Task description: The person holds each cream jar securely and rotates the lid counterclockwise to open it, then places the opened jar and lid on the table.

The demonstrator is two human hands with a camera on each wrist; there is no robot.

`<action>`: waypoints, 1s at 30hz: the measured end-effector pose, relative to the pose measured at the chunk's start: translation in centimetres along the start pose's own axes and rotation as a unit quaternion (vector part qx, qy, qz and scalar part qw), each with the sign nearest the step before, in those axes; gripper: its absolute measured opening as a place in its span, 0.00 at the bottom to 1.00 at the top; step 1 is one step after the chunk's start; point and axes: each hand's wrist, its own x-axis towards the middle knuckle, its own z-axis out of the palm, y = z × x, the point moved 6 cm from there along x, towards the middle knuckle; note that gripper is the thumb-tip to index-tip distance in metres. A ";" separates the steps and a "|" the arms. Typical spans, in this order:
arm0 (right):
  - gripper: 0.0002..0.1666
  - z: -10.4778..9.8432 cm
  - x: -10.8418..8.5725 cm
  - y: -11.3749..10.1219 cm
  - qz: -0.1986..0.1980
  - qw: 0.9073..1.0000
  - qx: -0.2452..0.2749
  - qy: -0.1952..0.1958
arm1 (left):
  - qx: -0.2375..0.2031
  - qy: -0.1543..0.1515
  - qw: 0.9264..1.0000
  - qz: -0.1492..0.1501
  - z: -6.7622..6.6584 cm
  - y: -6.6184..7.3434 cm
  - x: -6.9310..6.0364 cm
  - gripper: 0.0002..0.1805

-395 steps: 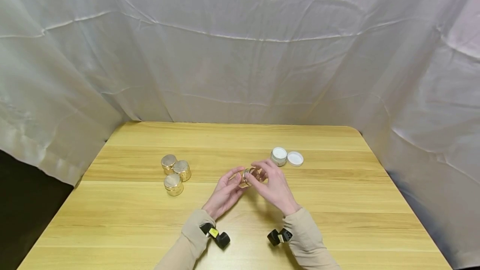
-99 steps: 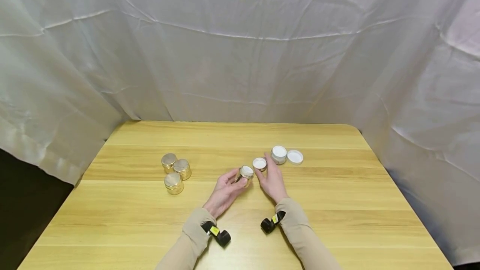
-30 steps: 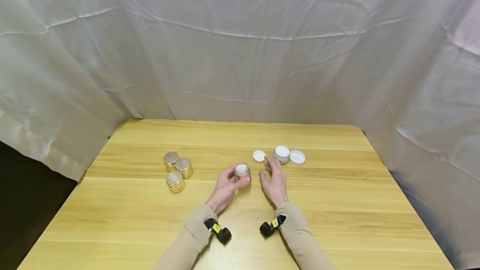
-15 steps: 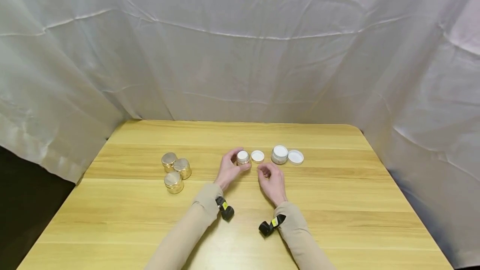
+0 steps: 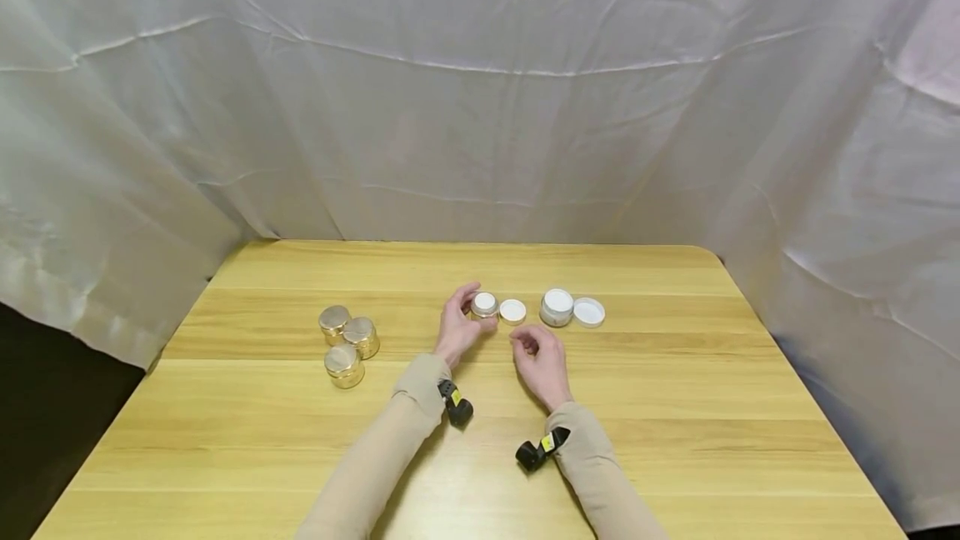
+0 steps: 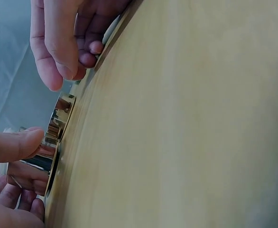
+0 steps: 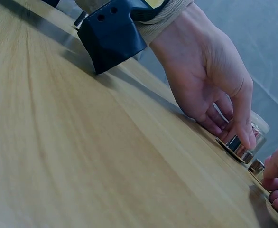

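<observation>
My left hand [image 5: 457, 330] grips a small gold cosmetic jar [image 5: 484, 304] between thumb and fingers. The jar stands upright on the table, with a white disc at its mouth; the left wrist view shows its shiny gold side [image 6: 29, 175] against the thumb. Just right of it lies its gold lid [image 5: 513, 312], white inside facing up. My right hand [image 5: 543, 363] hovers over the table in front of the lid, fingers loosely curled and holding nothing. A second uncapped jar [image 5: 557, 307] with a white top stands farther right, its white-lined lid [image 5: 588, 312] beside it.
Three capped gold jars [image 5: 344, 366] stand in a close cluster on the left of the wooden table [image 5: 675, 407]. A pale grey curtain [image 5: 480, 140] hangs behind the table and along both sides. Black cameras [image 5: 459, 408] sit on both wrists.
The jar was capped earlier. My right hand removed the lid, laid it upside down and drew back slightly. My left hand carried the jar forward onto the table beside the lid.
</observation>
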 end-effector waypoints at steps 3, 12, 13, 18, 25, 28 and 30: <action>0.06 0.0 0.0 0.0 0.002 1.000 0.000 0.000 | -0.005 0.004 1.000 -0.003 0.0 -0.1 0.2 0.43; 0.05 0.0 -0.1 -0.1 0.011 1.000 -0.012 -0.003 | -0.010 0.011 1.000 0.019 0.1 0.0 0.2 0.41; 0.05 0.0 -0.1 -0.1 0.012 1.000 -0.013 -0.003 | -0.008 0.010 1.000 0.021 0.1 0.0 0.2 0.41; 0.05 0.0 -0.1 -0.1 0.012 1.000 -0.011 -0.004 | -0.001 -0.001 1.000 0.019 0.2 0.1 0.1 0.45; 0.05 0.0 -0.1 -0.1 0.012 1.000 -0.006 -0.003 | 0.025 -0.011 1.000 0.012 0.1 0.2 -0.6 0.49; 0.05 -0.1 -0.1 -0.1 0.014 1.000 -0.005 -0.003 | 0.036 -0.008 0.999 0.002 -0.1 0.3 -1.0 0.50; 0.05 -0.1 -0.1 -0.1 0.015 1.000 -0.005 -0.004 | 0.050 -0.006 0.999 0.003 -0.2 0.5 -1.3 0.51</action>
